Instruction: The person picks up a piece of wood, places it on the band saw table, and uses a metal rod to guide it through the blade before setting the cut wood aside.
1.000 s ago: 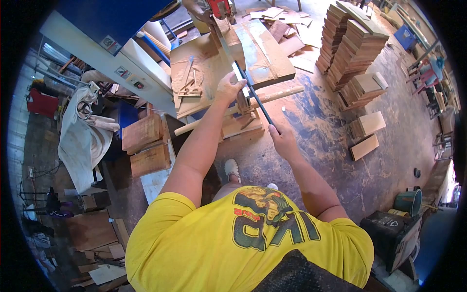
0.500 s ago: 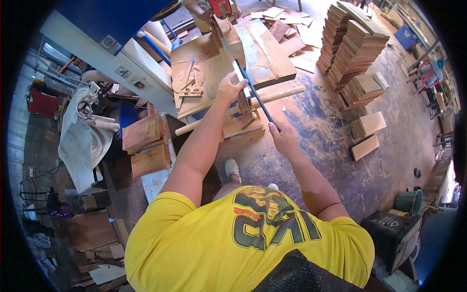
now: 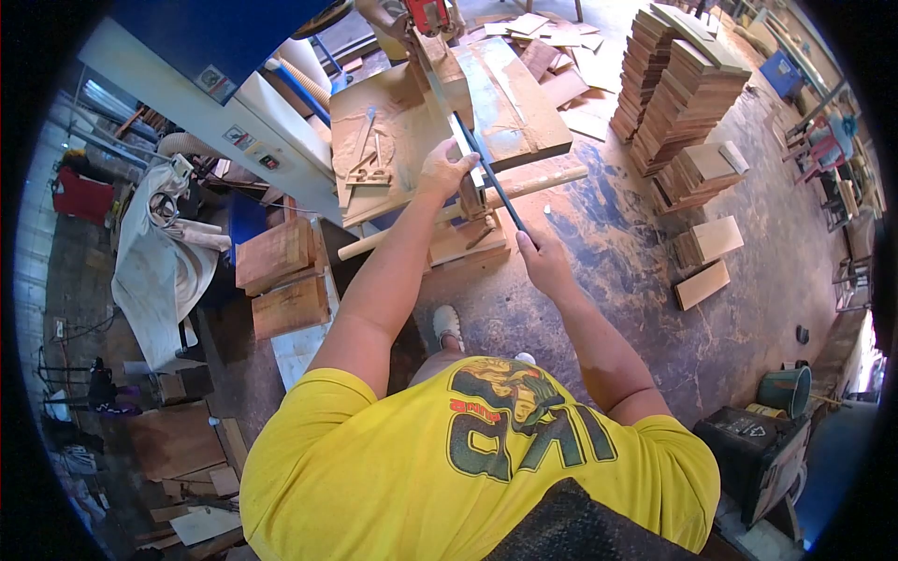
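Observation:
My left hand is closed on the near end of a wooden board, which stands on edge along the saw table. Its thumb lies over the board's top edge. In my right hand is the near end of a thin dark rod. The rod slants forward and left, its far part running along the board's right side. Behind the board stands a thick wooden block, or fence. Where the rod's tip ends is hard to make out.
A red blade guard hangs over the table's far end, with a co-worker's hand beside it. A round wooden pole crosses in front. Board stacks stand right; wood blocks lie left. Sawdust covers the table.
Almost nothing differs. The view has shifted very slightly, and both hands keep their holds on the board and the rod.

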Motion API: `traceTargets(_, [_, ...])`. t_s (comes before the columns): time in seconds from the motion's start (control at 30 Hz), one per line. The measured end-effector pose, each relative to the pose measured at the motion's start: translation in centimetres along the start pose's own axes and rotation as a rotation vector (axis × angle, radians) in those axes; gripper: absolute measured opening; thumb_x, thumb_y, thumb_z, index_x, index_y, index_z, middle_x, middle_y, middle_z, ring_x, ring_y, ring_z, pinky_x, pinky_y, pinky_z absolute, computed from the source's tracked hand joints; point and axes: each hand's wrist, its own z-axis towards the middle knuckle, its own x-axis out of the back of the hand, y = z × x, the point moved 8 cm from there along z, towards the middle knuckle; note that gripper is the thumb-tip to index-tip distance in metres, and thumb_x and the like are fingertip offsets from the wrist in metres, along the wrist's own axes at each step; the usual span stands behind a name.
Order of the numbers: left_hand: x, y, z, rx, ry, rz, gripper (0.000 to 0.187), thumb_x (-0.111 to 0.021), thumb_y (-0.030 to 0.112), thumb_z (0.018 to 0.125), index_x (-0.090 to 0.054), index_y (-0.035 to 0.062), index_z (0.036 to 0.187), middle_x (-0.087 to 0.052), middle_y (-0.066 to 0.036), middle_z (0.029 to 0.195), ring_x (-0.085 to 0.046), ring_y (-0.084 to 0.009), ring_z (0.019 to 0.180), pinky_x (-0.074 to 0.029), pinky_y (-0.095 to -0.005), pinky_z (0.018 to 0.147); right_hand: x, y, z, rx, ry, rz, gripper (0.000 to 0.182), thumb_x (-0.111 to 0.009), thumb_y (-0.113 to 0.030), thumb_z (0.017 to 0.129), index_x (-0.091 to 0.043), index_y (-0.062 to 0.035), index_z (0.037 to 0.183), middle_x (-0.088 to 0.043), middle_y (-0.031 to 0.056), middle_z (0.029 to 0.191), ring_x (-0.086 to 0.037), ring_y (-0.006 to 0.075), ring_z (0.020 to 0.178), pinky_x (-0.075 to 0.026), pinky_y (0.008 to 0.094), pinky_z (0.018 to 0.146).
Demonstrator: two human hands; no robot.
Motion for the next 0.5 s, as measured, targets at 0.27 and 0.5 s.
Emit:
traceTargets(0.27, [-0.12,-0.20,0.00,0.009,0.001,-0.015,0.073,-0.078,0.042,0.082,-0.054,-0.0009,0.136,-0.064,-0.025,0.125,-0.067,-0.0318,0.109,-0.050,-0.0387,0.095,-0.11,0.20,0.45,0.080,0.034,-0.005,0.041,-0.053,-0.028,0.101,-0.059,-0.0033,0.133,-0.059,0.0104,0.073,-0.058,0.0172,0.072,-0.047,0.0350,0.069])
traceTargets(0.5, [-0.17,-0.09,-0.01,-0.009,-0.009,-0.036,0.072,-0.079,0.041,0.082,-0.054,0.0001,0.136,-0.062,-0.026,0.127,-0.066,-0.0323,0.109,-0.049,-0.0386,0.096,-0.36,0.76,0.92,0.094,0.049,0.009,0.039,-0.053,-0.027,0.101,-0.060,-0.0039,0.132,-0.060,0.0116,0.073,-0.059,0.0186,0.072,-0.048,0.0350,0.071])
